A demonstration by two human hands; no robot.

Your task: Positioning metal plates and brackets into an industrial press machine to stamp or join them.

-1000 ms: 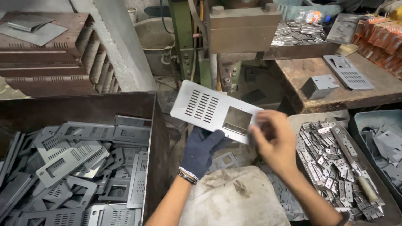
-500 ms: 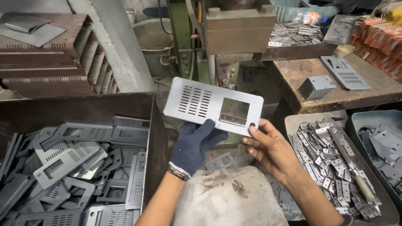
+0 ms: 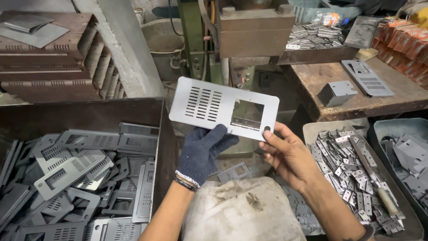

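A flat grey metal plate [image 3: 209, 105] with rows of slots and a rectangular window is held up in front of me by both hands. My left hand [image 3: 203, 151], in a dark blue knit glove, grips its lower edge near the middle. My bare right hand [image 3: 287, 154] pinches the lower right corner beside a small round hole. A small hinge piece [image 3: 244, 123] shows at the bottom of the window.
A dark bin [image 3: 161, 147] at left holds several similar slotted plates [image 3: 71, 167]. A tray [image 3: 312, 131] at right holds many small hinges and a tool with a wooden handle [image 3: 385, 198]. A press machine [image 3: 254, 29] stands ahead; a wooden bench [image 3: 392, 102] at right carries metal parts.
The plate has been lifted and levelled out closer to the press. My right hand slid from the plate's face to its lower right corner; the left hand stays under it.
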